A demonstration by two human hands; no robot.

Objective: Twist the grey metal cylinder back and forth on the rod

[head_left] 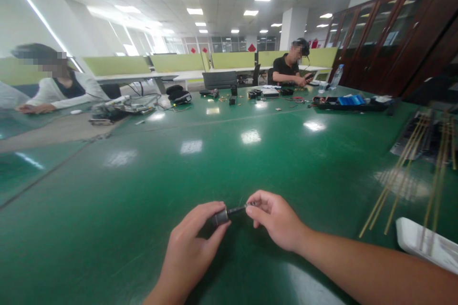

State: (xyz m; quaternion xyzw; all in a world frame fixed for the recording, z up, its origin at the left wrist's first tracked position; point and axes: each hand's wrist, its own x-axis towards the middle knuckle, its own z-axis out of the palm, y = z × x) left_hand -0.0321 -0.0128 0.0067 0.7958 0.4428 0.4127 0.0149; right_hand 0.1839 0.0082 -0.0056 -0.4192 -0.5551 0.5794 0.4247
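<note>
You held a dark cylinder [221, 217] over the green table [222, 169].
Your left hand [195, 238] grasped it between thumb and fingers; your right hand [274, 217] pinched near the far end of its thin rod [236, 210].

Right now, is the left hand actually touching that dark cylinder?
Touching. The head view shows the left hand holding the dark cylinder between its fingers.

No text or label is legible.
</note>
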